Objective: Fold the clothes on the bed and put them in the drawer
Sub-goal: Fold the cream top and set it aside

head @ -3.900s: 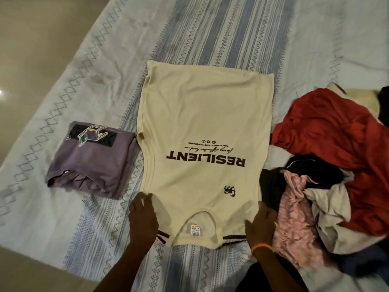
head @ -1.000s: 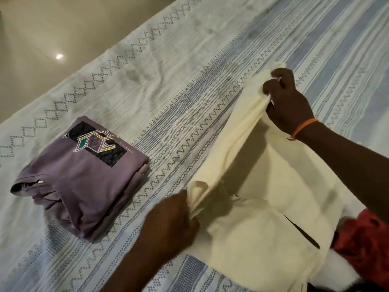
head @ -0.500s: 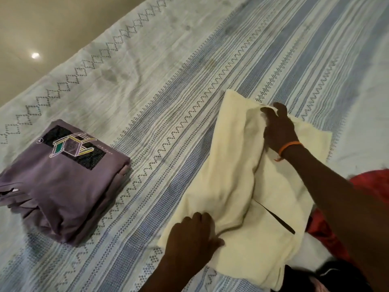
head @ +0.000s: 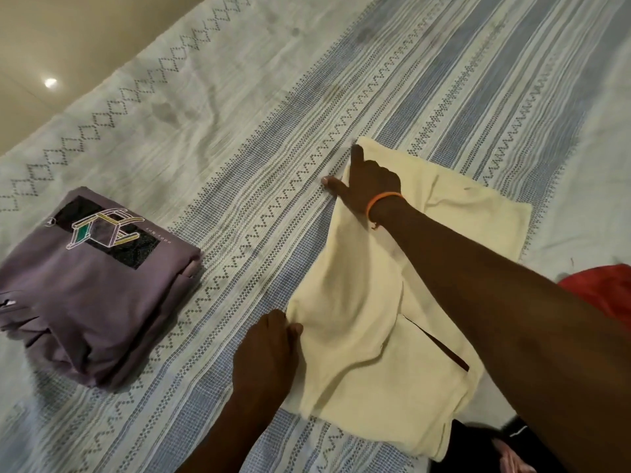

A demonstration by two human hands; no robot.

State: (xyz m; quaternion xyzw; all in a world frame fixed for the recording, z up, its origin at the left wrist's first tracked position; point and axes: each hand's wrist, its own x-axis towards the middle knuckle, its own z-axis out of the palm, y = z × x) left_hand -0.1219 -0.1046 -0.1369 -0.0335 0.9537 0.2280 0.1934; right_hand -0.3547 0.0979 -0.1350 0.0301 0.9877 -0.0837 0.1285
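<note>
A cream T-shirt (head: 368,322) lies on the bed, folded lengthwise into a narrow panel. My right hand (head: 367,186), with an orange band at the wrist, presses flat on its far left corner, fingers spread. My left hand (head: 269,349) rests against the shirt's near left edge, fingers on the fold. A folded purple T-shirt (head: 92,278) with a printed graphic sits to the left, apart from both hands. No drawer is in view.
The blue-and-white patterned bedsheet (head: 239,138) covers the bed. A red garment (head: 604,295) and dark clothes (head: 478,448) lie at the right and lower right edge. Beige floor (head: 51,35) shows past the bed's far left side.
The left side of the cream shirt was lifted and folded over; it now lies flat. My right hand slid to the far left corner, my left to the near edge.
</note>
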